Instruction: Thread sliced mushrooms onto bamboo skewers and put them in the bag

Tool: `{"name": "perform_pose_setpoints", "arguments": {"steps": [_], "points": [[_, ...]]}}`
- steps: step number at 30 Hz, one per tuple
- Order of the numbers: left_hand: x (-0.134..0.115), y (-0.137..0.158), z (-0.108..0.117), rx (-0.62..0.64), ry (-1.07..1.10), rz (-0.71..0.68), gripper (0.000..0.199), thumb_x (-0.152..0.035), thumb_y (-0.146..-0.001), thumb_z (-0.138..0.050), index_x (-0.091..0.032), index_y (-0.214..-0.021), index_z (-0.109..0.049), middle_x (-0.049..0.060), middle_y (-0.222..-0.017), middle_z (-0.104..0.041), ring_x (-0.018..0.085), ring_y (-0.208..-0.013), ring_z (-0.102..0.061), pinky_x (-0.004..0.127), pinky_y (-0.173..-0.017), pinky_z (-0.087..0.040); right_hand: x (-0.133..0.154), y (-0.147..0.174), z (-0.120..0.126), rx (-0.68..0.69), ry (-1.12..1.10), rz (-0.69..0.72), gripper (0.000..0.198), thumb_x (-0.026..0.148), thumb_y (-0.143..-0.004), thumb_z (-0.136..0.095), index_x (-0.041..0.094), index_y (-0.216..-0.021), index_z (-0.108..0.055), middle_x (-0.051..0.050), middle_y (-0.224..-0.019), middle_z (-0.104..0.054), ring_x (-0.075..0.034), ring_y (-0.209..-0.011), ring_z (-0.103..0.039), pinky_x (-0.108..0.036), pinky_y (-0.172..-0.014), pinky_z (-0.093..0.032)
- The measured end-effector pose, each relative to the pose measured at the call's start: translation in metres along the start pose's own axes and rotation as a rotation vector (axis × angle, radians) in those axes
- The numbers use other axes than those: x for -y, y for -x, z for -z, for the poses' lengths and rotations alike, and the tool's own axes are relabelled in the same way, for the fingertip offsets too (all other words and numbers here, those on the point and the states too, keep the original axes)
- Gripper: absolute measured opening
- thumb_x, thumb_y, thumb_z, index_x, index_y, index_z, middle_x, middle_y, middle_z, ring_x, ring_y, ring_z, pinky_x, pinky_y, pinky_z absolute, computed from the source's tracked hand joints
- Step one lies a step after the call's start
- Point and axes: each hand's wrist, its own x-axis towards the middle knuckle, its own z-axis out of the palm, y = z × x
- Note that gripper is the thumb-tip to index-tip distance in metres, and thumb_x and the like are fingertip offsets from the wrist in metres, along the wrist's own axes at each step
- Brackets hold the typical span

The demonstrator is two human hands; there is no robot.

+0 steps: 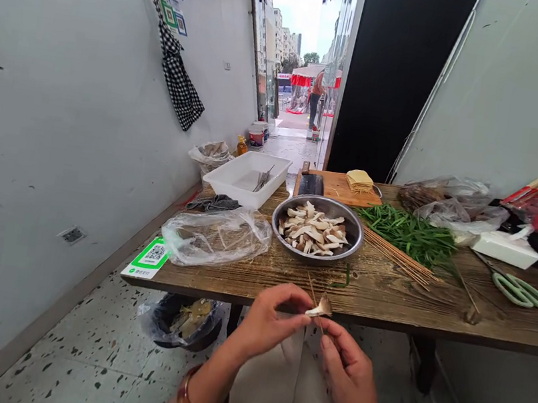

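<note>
Between the fingertips of my left hand (276, 317) is a mushroom piece (320, 307) with a pale stem and a brownish cap. A thin skewer (311, 289) runs through or behind it; I cannot tell which. My right hand (346, 361) is closed on the skewer's lower part, just below the mushroom. Both hands are in front of the table's near edge, above my lap. Beyond them on the table stands a metal bowl (314, 257) heaped with torn mushroom pieces (312, 229). Bare wooden skewers (399, 258) lie to the right of the bowl.
Green leafy stalks (408, 232), green-handled scissors (521, 290) and a tissue pack (507, 248) lie at right. A cleaver (311, 183) rests on the cutting board (335, 186) behind. At left are a white tray (238, 187) and plastic bag (218, 238); a bin (189, 331) stands below.
</note>
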Motion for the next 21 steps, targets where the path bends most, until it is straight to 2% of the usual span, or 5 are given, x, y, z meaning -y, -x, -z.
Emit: {"name": "perform_pose_setpoints", "arguments": {"steps": [5, 9, 13, 17, 21], "points": [[-0.003, -0.061, 0.02, -0.189, -0.365, -0.09, 0.015, -0.025, -0.084, -0.054, -0.017, -0.085, -0.067, 0.005, -0.082, -0.067, 0.016, -0.073, -0.058, 0.028, -0.069, -0.045, 0.002, 0.0, 0.007, -0.11, -0.033, -0.022, 0.034, 0.044, -0.082, -0.061, 0.02, -0.102, -0.075, -0.001, -0.054, -0.064, -0.017, -0.053, -0.062, -0.022, -0.046, -0.049], [0.001, -0.117, 0.018, -0.078, -0.79, -0.252, 0.014, -0.021, -0.083, -0.055, -0.018, -0.086, -0.069, 0.007, -0.09, -0.067, 0.022, -0.09, -0.056, 0.035, -0.083, -0.044, 0.002, 0.001, 0.009, -0.151, -0.048, -0.007, 0.031, 0.042, -0.081, -0.061, 0.021, -0.1, -0.076, -0.003, -0.061, -0.069, -0.017, -0.055, -0.064, -0.022, -0.047, -0.051], [0.004, -0.146, 0.004, 0.076, -1.068, -0.247, 0.015, -0.023, -0.08, -0.058, -0.016, -0.085, -0.07, 0.011, -0.094, -0.066, 0.026, -0.094, -0.056, 0.039, -0.088, -0.042, 0.0, 0.0, 0.012, -0.15, -0.071, -0.014, 0.027, 0.037, -0.083, -0.06, 0.022, -0.098, -0.076, -0.005, -0.074, -0.074, -0.018, -0.062, -0.068, -0.023, -0.051, -0.053], [0.007, -0.154, -0.001, 0.157, -1.056, -0.126, 0.009, -0.017, -0.074, -0.061, -0.017, -0.08, -0.068, 0.011, -0.095, -0.064, 0.025, -0.095, -0.057, 0.037, -0.086, -0.043, -0.001, -0.001, 0.017, -0.155, -0.097, -0.007, 0.026, 0.034, -0.083, -0.059, 0.022, -0.1, -0.075, -0.005, -0.078, -0.076, -0.019, -0.068, -0.07, -0.023, -0.056, -0.056], [0.015, -0.157, 0.007, 0.083, -0.92, -0.096, 0.01, -0.01, -0.072, -0.059, -0.017, -0.074, -0.065, 0.009, -0.088, -0.063, 0.023, -0.09, -0.058, 0.035, -0.084, -0.044, -0.001, -0.002, 0.018, -0.158, -0.08, 0.008, 0.026, 0.033, -0.083, -0.059, 0.021, -0.1, -0.075, -0.006, -0.084, -0.077, -0.021, -0.075, -0.072, -0.025, -0.061, -0.058]]}}
